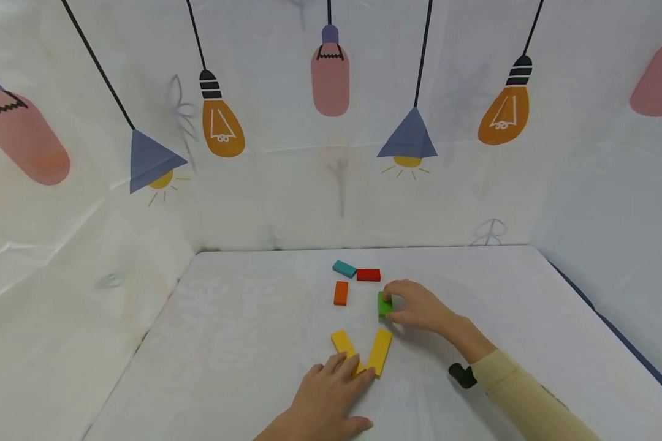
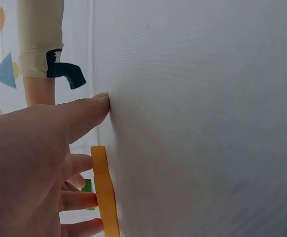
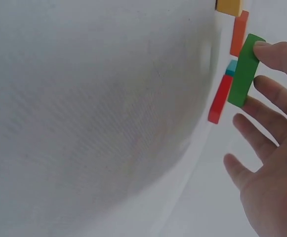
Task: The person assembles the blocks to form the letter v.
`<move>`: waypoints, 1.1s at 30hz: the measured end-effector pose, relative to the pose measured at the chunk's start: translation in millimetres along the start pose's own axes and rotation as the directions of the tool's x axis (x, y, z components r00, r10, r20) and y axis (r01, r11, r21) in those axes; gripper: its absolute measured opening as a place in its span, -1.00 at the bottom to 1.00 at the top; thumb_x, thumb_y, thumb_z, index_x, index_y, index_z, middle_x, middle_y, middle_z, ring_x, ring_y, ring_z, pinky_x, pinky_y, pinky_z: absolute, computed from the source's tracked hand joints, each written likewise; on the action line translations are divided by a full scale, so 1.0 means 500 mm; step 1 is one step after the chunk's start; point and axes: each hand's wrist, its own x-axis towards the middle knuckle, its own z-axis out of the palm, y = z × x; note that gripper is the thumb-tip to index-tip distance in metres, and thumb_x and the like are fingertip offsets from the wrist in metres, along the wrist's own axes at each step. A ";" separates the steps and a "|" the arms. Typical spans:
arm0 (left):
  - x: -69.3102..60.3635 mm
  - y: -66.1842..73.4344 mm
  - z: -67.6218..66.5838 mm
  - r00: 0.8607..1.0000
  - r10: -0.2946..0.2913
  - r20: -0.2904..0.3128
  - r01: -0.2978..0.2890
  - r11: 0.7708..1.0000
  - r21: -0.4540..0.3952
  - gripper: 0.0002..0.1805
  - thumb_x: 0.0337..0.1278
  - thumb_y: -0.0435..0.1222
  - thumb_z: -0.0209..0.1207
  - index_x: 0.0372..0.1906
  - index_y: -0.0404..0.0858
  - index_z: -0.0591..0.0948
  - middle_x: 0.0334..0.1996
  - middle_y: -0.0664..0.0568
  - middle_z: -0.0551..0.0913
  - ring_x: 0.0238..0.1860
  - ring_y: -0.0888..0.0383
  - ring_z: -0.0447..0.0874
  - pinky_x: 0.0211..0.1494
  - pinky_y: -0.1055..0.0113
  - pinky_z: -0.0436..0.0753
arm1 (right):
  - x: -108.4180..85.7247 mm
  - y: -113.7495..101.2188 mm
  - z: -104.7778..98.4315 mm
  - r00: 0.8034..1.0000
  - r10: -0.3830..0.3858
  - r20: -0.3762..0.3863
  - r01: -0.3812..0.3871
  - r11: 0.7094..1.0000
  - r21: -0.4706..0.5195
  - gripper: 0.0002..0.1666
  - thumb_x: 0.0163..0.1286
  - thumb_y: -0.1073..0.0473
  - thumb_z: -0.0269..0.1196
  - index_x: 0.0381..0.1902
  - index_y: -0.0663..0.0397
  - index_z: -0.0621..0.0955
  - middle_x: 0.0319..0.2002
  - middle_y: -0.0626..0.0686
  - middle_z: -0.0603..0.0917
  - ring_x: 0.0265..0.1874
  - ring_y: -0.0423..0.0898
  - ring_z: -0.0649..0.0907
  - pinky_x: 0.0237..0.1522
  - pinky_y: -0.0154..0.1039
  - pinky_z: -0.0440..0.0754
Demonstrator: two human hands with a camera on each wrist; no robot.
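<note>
Two yellow blocks, a left one (image 1: pixel 341 343) and a right one (image 1: pixel 380 352), lie in a V in the head view. My left hand (image 1: pixel 331 395) reaches over their near ends, its fingertips touching them and its thumb spread out to the side. Further right, my right hand (image 1: pixel 419 306) pinches a green block (image 3: pixel 247 71) between thumb and fingers. Beyond it lie a red block (image 1: pixel 368 275) and a teal block (image 1: pixel 344 268), their corners meeting. An orange block (image 1: pixel 340 293) sits left of the green one, with a gap between them.
All the blocks are on a white-covered table (image 1: pixel 226 343). White sheeting printed with hanging lamps (image 1: pixel 408 138) stands along its back and sides. A dark camera mount (image 1: pixel 462 375) sticks out from the right sleeve (image 1: pixel 524 392).
</note>
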 end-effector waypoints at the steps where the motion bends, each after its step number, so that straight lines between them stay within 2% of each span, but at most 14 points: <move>1: 0.000 -0.001 0.000 1.000 0.002 -0.003 -0.002 1.000 0.004 -0.21 0.09 0.42 0.07 0.45 0.38 0.23 0.42 0.18 0.34 0.37 -0.02 0.36 0.10 -0.01 0.61 | -0.002 -0.001 -0.001 1.000 -0.002 -0.001 0.002 1.000 -0.002 -0.75 0.17 0.10 0.40 -0.18 -0.17 0.62 -0.01 -0.14 0.67 0.04 -0.03 0.59 0.22 0.06 0.56; 8: 0.002 -0.003 -0.002 1.000 0.010 -0.010 -0.010 1.000 0.021 -0.20 0.08 0.43 0.06 0.45 0.37 0.23 0.40 0.18 0.34 0.36 -0.01 0.36 0.12 -0.03 0.57 | -0.014 -0.006 -0.004 0.999 -0.034 -0.006 0.034 0.999 -0.027 -0.74 0.14 0.09 0.41 -0.19 -0.15 0.62 -0.08 -0.18 0.67 -0.02 -0.06 0.60 0.17 0.02 0.58; 18: 0.001 -0.003 0.005 1.000 0.000 0.016 0.000 1.000 0.006 -0.21 0.08 0.42 0.08 0.44 0.37 0.25 0.40 0.17 0.36 0.38 -0.04 0.37 0.25 -0.18 0.49 | -0.031 -0.007 0.012 1.000 -0.007 -0.005 0.007 0.999 -0.034 -0.76 0.17 0.02 0.42 -0.22 -0.21 0.62 -0.11 -0.22 0.66 -0.02 -0.12 0.57 0.17 0.00 0.57; 25: 0.003 -0.001 0.000 1.000 0.000 0.014 0.000 1.000 0.009 -0.22 0.07 0.41 0.10 0.43 0.37 0.27 0.39 0.18 0.37 0.36 -0.05 0.37 0.28 -0.21 0.45 | -0.038 -0.007 0.016 1.000 -0.021 -0.022 0.020 0.998 -0.052 -0.78 0.18 0.02 0.42 -0.25 -0.20 0.61 -0.10 -0.18 0.68 -0.01 -0.09 0.58 0.16 0.02 0.59; 33: 0.004 -0.003 0.005 1.000 -0.008 0.009 0.008 1.000 -0.003 -0.22 0.07 0.41 0.11 0.43 0.37 0.26 0.40 0.16 0.36 0.37 -0.06 0.36 0.30 -0.23 0.43 | -0.038 0.001 0.024 1.000 -0.001 -0.013 -0.001 0.996 -0.091 -0.77 0.17 0.01 0.44 -0.25 -0.20 0.62 -0.18 -0.23 0.67 -0.12 -0.18 0.54 0.10 -0.04 0.61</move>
